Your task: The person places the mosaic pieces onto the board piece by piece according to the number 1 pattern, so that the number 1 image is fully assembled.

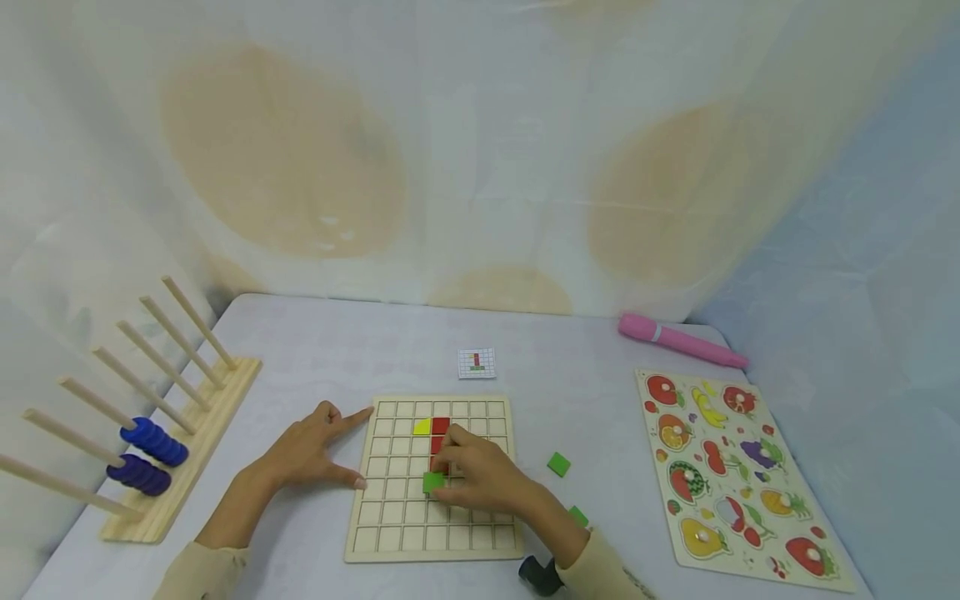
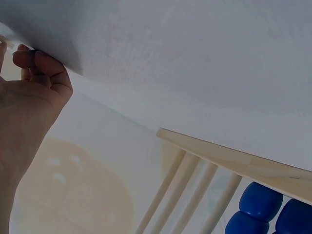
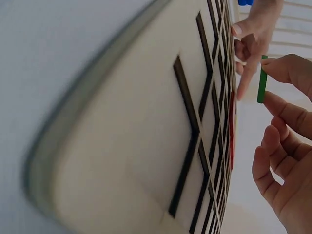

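A wooden grid board (image 1: 397,539) lies on the table, with a yellow tile (image 1: 422,427) beside the top of a column of red tiles (image 1: 440,426). My right hand (image 1: 480,473) pinches a green square tile (image 3: 262,80) between thumb and finger. In the right wrist view that tile is held edge-on, apart from the board's surface. My left hand (image 1: 303,450) steadies the board's left edge, its index fingertip and thumb tip touching the rim and spread apart. The other left fingers (image 2: 46,66) are bent in. Part of the red column is hidden behind my right hand.
Two loose green tiles (image 1: 558,464) lie right of the board, one partly behind my right forearm. A small pattern card (image 1: 477,364) sits beyond it. Left stands a peg rack (image 1: 217,400) with blue beads; right lie a fruit puzzle (image 1: 660,467), a pink marker (image 1: 682,340) and a dark object (image 1: 538,577).
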### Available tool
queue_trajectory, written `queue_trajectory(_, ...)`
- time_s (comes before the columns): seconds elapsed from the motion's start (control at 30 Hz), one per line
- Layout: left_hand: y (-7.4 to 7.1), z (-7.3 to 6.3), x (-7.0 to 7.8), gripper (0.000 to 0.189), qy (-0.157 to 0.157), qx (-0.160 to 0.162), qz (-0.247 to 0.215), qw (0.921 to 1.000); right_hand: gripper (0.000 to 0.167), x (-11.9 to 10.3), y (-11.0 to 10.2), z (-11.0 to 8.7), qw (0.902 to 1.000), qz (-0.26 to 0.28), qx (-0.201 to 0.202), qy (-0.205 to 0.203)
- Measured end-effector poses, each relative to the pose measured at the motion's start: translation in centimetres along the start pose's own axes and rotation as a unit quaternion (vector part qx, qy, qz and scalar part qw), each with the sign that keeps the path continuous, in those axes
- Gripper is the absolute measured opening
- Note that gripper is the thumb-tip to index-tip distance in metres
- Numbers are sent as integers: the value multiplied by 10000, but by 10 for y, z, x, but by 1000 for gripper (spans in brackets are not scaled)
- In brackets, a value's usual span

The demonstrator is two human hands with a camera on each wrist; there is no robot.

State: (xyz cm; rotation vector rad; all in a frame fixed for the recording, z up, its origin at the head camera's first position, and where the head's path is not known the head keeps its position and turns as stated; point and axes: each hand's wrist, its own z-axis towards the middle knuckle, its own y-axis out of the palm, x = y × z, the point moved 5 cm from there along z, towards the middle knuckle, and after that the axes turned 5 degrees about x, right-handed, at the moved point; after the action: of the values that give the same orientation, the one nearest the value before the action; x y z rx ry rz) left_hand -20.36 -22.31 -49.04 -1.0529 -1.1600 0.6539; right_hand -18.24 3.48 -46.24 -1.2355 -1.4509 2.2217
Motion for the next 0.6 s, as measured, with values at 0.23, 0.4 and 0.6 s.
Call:
queue_trajectory(0.23, 1, 0, 0, 112, -69, -33, -46, 10000, 21, -9, 14, 6, 9948, -922, 46, -434)
queue_trajectory(0.4, 0, 0, 0, 112, -65, -46, -71, 9999, 22, -13, 18, 7, 9906, -1287, 96, -453)
queue_trajectory(0.6, -1, 0, 1, 112, -98, -60, -32, 9999, 24, -15, 21, 8, 9897, -1325, 248, -482)
